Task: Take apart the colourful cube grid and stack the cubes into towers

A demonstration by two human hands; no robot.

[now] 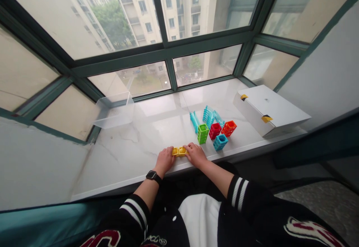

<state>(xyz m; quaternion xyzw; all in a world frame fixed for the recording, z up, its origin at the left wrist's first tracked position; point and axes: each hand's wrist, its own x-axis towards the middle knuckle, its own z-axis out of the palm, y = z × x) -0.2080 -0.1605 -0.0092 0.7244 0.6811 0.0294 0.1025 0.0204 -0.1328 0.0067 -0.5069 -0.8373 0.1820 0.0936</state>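
Note:
Near the front edge of the white marble-patterned sill, my left hand (166, 160) and my right hand (196, 155) grip a yellow toy block piece (179, 151) from its two ends. Its middle shows between my fingers, lying sideways; the ends are hidden by them. Right of my right hand stand a green block (202, 133), a blue block (220, 142), a red block (215, 131) and an orange block (229, 128), all hollow with holes. Behind them lie light-blue translucent track-like pieces (208, 116).
A clear plastic bin (114, 110) sits at the back left of the sill (126, 157). At the right is a white box (276, 107) with yellow-and-black tape tabs. Green-framed windows (168, 52) enclose the back and sides.

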